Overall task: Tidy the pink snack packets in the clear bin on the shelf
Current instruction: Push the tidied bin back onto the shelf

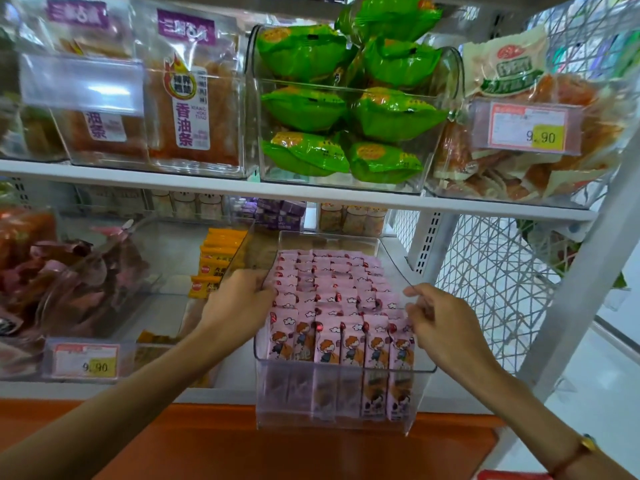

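A clear bin [332,403] sits on the lower shelf, its front jutting past the shelf edge. Several rows of upright pink snack packets [332,296] fill it, each printed with a cartoon figure. My left hand [239,303] grips the bin's left wall, fingers curled over its rim. My right hand [440,323] holds the right wall near the front, fingertips pinching its top edge. The bin's back part holds no packets.
Orange packets [214,261] stand in the bin just left. Dark red bags [65,278] lie further left, above a 9.90 price tag [86,362]. The upper shelf [294,192] carries bins of green packets [346,109]. A white mesh side panel [491,271] closes the right.
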### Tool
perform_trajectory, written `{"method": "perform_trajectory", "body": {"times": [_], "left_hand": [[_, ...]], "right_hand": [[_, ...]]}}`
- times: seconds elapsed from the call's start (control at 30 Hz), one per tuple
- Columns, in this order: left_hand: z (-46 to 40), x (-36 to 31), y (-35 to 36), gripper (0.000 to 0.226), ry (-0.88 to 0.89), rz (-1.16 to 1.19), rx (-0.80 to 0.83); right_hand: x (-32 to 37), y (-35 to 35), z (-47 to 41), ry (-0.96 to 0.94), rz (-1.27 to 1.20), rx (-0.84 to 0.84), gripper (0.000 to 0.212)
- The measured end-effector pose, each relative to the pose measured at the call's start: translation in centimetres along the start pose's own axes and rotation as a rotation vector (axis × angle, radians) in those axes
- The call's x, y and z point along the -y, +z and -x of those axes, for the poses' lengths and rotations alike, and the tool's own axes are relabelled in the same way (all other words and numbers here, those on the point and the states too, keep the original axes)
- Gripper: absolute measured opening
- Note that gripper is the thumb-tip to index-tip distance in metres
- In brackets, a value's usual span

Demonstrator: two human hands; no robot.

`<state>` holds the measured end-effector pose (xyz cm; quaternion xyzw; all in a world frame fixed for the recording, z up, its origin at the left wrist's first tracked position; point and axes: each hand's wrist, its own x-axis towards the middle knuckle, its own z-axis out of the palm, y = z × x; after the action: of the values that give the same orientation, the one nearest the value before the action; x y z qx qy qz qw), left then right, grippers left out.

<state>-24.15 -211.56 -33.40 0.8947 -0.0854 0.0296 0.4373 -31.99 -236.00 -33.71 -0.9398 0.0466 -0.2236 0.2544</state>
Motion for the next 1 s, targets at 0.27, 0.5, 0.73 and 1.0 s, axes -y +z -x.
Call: {"method": "perform_trajectory", "body": {"times": [0.27,0.5,0.73,1.0], "left_hand": [[-2.4,-2.4,0.4,0.031,0.032,0.030,0.012],[-1.9,-1.2,1.5,0.023,0.018,0.013,-0.013],[-1.3,-0.8,0.7,0.019,0.033,0.052,0.045],[-0.6,-0.1,1.3,0.016,0.020,0.007,0.032]], "right_hand": [[-0.5,-0.7,-3.3,-0.049,0.063,-0.069,0.026],[-1.3,0.2,-2.7,0.000,0.159,-0.001,0.036],[2.2,0.9,3.2,-0.339,0.295,0.175,0.059],[0.8,1.3,3.3,-0.391,0.235,0.350,0.028]]}}
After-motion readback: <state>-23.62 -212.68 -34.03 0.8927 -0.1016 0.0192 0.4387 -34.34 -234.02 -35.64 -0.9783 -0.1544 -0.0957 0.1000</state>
